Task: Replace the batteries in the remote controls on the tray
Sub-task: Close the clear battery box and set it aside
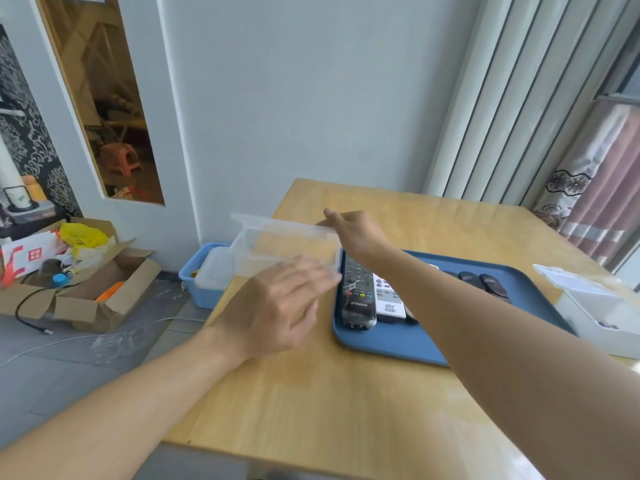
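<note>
step: setup, by my read. Both hands are on the clear rectangular plastic box (284,249) at the far-left edge of the pale wooden surface (346,393); no remote has been touched or opened yet.
left hand (277,306): fingers straight, spread fairly wide, flat against the near wall of the clear box. Motion blur, so I cannot tell whether contact is firm.
right hand (349,230): reaches across and pinches the box's far-right rim, thumb up; fingertips are hidden behind the hand.
clear box contents: looks empty; likely a bin for batteries, a guess.
task items: black long remote control (358,296) and white slim remote control (389,299) lie side by side, touching, at the left end of the blue plastic tray (398,344). More dark remotes (485,282) sit further right on the tray, partly hidden by the right forearm. The tray sits at mid-right of the surface.
white open box (588,306): right edge of the surface, just beside the tray; contents not readable, possibly new batteries.
next move: set the clear box down just beside the tray, then pick one remote and flip it to reach the battery cover.
writing: the black remote has white lettering at its near end, upside-down and too blurred to read. The white remote has small print, illegible.
</note>
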`<control>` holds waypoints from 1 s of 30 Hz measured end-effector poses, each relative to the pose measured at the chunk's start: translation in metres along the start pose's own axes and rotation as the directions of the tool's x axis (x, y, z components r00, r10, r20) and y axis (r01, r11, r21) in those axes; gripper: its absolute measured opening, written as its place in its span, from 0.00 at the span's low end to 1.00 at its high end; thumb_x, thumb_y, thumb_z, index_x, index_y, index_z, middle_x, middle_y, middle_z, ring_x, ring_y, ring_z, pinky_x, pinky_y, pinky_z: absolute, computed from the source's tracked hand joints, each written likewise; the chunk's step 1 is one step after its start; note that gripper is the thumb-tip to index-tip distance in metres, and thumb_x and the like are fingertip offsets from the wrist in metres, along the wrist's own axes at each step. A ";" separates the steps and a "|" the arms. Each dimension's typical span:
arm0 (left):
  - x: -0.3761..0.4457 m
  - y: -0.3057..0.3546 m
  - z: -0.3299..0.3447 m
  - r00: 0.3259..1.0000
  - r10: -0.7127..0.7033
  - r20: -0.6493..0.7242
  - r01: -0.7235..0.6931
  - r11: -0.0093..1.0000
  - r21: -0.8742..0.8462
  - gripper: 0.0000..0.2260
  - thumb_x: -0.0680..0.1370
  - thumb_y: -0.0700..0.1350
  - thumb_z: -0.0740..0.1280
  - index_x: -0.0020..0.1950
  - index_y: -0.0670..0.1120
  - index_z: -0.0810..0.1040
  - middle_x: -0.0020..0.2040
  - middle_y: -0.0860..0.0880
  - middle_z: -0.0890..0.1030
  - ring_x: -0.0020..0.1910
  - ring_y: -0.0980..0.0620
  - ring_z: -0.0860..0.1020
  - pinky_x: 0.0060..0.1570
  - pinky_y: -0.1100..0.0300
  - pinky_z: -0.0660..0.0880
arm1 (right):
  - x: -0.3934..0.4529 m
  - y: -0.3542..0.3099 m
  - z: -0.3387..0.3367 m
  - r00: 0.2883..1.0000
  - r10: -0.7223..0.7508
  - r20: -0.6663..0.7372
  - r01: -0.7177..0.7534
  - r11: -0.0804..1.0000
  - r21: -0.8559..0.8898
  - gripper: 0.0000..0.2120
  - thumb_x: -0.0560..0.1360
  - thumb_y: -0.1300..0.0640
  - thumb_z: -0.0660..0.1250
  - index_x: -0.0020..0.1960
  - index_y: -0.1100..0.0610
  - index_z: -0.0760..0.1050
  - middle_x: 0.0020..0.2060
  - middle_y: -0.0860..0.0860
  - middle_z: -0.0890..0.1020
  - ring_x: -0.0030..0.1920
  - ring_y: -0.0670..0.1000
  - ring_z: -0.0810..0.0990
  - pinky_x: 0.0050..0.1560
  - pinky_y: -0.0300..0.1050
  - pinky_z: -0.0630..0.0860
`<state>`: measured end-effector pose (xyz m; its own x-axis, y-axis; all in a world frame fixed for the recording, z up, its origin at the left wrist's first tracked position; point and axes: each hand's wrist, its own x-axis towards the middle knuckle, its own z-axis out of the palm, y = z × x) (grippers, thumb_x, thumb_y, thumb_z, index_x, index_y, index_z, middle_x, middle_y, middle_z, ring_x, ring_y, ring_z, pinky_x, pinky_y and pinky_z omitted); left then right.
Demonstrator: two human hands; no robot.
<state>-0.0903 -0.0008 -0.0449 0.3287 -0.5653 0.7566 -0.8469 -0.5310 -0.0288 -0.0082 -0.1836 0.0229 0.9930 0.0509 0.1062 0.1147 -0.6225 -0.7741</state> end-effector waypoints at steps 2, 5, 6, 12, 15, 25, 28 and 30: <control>0.019 -0.007 -0.014 0.984 -0.085 -0.156 0.086 0.996 -0.006 0.18 0.78 0.35 0.64 0.68 0.38 0.78 0.68 0.44 0.79 0.70 0.46 0.75 0.72 0.50 0.69 | -0.004 0.008 0.004 0.996 -0.031 0.080 0.044 0.985 -0.167 0.15 0.81 0.48 0.63 0.58 0.56 0.84 0.37 0.45 0.83 0.37 0.49 0.77 0.38 0.40 0.69; 0.043 -0.045 -0.027 0.846 -0.484 -0.221 0.490 0.871 -0.032 0.19 0.82 0.38 0.59 0.74 0.43 0.74 0.74 0.47 0.74 0.76 0.49 0.67 0.76 0.59 0.60 | -0.013 0.021 0.011 0.986 -0.105 0.131 0.139 0.946 -0.292 0.13 0.81 0.50 0.64 0.62 0.45 0.82 0.66 0.43 0.79 0.58 0.48 0.79 0.51 0.40 0.70; 0.044 -0.060 -0.028 0.782 -0.602 -0.163 0.606 0.795 -0.027 0.19 0.84 0.40 0.57 0.75 0.44 0.72 0.76 0.48 0.71 0.78 0.50 0.64 0.76 0.60 0.57 | -0.015 0.023 0.013 0.985 -0.113 0.130 0.147 0.943 -0.298 0.13 0.81 0.49 0.63 0.63 0.44 0.81 0.69 0.42 0.76 0.57 0.47 0.79 0.50 0.39 0.69; 0.012 -0.101 0.001 0.545 -0.767 0.340 0.760 0.623 0.187 0.21 0.88 0.49 0.48 0.81 0.48 0.62 0.82 0.50 0.58 0.82 0.46 0.51 0.79 0.50 0.49 | -0.012 0.027 0.016 0.985 -0.126 0.121 0.158 0.937 -0.313 0.14 0.82 0.47 0.62 0.65 0.42 0.79 0.72 0.39 0.73 0.46 0.42 0.80 0.41 0.35 0.70; 0.008 -0.107 0.003 0.485 -0.763 0.427 0.731 0.622 0.282 0.23 0.87 0.51 0.43 0.82 0.52 0.57 0.83 0.55 0.53 0.83 0.45 0.46 0.79 0.42 0.48 | -0.014 0.029 0.022 0.988 -0.134 0.081 0.151 0.947 -0.282 0.15 0.82 0.48 0.62 0.66 0.43 0.79 0.72 0.40 0.73 0.65 0.50 0.77 0.53 0.40 0.71; 0.040 -0.091 -0.005 0.505 -0.814 0.285 0.770 0.575 0.276 0.21 0.81 0.38 0.56 0.73 0.49 0.73 0.76 0.46 0.70 0.80 0.48 0.58 0.78 0.47 0.51 | -0.020 0.015 0.006 0.990 -0.120 0.072 0.135 0.952 -0.276 0.14 0.83 0.47 0.59 0.63 0.47 0.79 0.62 0.48 0.81 0.46 0.52 0.82 0.49 0.48 0.79; 0.063 -0.069 0.003 0.558 -0.822 0.112 0.812 0.569 0.133 0.19 0.80 0.37 0.60 0.70 0.47 0.76 0.72 0.45 0.74 0.73 0.45 0.67 0.70 0.54 0.63 | -0.026 0.022 -0.036 0.979 -0.204 -0.020 0.184 0.917 -0.353 0.13 0.82 0.50 0.61 0.64 0.46 0.79 0.66 0.47 0.78 0.55 0.52 0.81 0.54 0.48 0.77; 0.082 -0.054 0.017 0.603 -0.792 0.097 0.789 0.610 0.073 0.17 0.80 0.39 0.62 0.68 0.46 0.76 0.70 0.46 0.76 0.72 0.45 0.69 0.67 0.55 0.66 | -0.030 0.038 -0.074 0.973 -0.214 -0.090 0.159 0.896 -0.414 0.13 0.82 0.52 0.63 0.65 0.46 0.78 0.67 0.48 0.77 0.63 0.53 0.77 0.56 0.47 0.74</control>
<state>-0.0105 -0.0287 0.0074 0.9096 0.0183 0.4152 -0.2262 -0.8162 0.5316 -0.0354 -0.2668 0.0363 0.9389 0.1127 0.3251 0.2498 -0.8730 -0.4189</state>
